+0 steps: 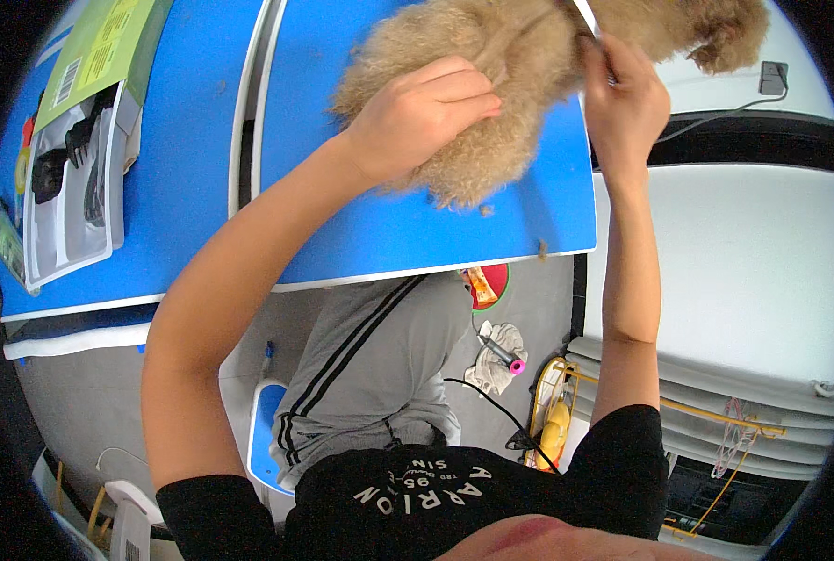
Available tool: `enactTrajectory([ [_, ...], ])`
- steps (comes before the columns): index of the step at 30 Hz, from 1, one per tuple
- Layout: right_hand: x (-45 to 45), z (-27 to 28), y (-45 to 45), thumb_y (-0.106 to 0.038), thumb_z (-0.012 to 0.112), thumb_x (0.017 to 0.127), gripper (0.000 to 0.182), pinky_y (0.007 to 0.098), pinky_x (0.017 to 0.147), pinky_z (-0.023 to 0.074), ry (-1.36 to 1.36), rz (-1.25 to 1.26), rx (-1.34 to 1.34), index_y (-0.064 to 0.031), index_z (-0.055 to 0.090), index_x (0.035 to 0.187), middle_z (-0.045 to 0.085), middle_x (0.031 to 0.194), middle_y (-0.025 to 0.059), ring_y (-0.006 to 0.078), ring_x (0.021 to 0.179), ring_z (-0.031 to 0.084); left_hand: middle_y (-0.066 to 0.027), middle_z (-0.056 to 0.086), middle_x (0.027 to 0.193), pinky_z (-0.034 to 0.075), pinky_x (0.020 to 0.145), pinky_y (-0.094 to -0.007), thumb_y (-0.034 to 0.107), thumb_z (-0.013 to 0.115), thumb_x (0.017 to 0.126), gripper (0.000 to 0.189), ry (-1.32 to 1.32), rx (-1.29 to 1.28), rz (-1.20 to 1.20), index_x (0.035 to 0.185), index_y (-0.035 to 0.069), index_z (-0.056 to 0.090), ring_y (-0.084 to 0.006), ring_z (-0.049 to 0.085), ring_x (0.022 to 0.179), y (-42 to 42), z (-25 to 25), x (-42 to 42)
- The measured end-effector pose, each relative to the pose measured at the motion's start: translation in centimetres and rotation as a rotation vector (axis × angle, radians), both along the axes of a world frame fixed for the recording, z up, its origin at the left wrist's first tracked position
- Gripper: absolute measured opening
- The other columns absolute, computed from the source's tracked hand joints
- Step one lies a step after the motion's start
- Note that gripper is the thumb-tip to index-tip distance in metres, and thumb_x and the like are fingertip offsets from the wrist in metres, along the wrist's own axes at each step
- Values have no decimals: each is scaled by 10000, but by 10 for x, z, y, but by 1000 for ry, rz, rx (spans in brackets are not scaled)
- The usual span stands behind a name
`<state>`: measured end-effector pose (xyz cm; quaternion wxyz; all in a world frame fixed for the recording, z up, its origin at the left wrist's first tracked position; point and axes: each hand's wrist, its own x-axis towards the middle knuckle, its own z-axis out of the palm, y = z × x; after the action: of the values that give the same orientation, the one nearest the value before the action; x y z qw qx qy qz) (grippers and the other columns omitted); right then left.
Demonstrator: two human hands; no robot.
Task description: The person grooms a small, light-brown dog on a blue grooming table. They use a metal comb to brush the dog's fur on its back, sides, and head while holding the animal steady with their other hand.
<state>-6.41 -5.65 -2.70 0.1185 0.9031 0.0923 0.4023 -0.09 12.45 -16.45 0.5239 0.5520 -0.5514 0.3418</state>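
Observation:
A tan, curly-coated dog (508, 147) is on the blue tabletop (403, 238), its body cut off by the top of the view. My left hand (431, 116) rests on its coat with the fingers drawn together. The thumb side is hidden, so whether fur or a limb is pinched there does not show. My right hand (627, 105) is closed around a slim, shiny metal grooming tool (585, 15), held against the dog's far side. Only part of the tool shows; it looks like scissors, but its tips are out of sight. Loose fur tufts (486, 210) lie near the table's front edge.
On a second blue tabletop (178, 175) at left stands an open green box (101, 56) with a plastic tray (73, 231) holding black parts. A cable (725, 112) runs to a wall socket at right. Below lie a hair dryer (497, 350) on a cloth and a yellow-framed rack (554, 414).

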Motion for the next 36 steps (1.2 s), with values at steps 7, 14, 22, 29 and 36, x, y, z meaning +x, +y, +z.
enactTrajectory([
  [7,-30,-24,39,-136,683,820,61,316,519,479,175,127,-183,-102,683,871,605,734,51,226,604,609,-107,639,954,526,785,-340,59,638,721,266,-33,14,65,974,-12,675,-264,615,905,-2,-3,-10],
  [14,-14,4,19,-163,644,832,91,379,566,501,89,-102,-101,-136,692,903,636,790,61,292,697,643,-99,636,943,528,778,-330,58,639,711,270,18,12,26,970,-6,675,-258,615,904,-3,-3,-9],
  [22,-37,5,9,-41,701,739,201,306,562,505,-46,66,-90,-114,702,926,670,819,56,237,677,645,-103,639,942,530,775,-332,48,641,709,271,6,26,10,971,-13,673,-260,616,906,-5,-3,-14],
  [29,-20,-8,32,-143,647,780,84,359,528,488,134,-111,-233,-140,632,862,574,753,33,247,679,626,-110,641,953,527,788,-336,53,636,720,272,35,40,-3,980,-18,673,-264,614,907,-3,-6,-13],
  [36,-20,-7,16,-123,679,827,66,348,545,469,-21,-144,-48,-106,677,890,591,736,45,256,650,607,-106,641,967,529,791,-331,57,637,718,274,56,25,1,980,-16,674,-265,615,920,-5,-1,-14],
])
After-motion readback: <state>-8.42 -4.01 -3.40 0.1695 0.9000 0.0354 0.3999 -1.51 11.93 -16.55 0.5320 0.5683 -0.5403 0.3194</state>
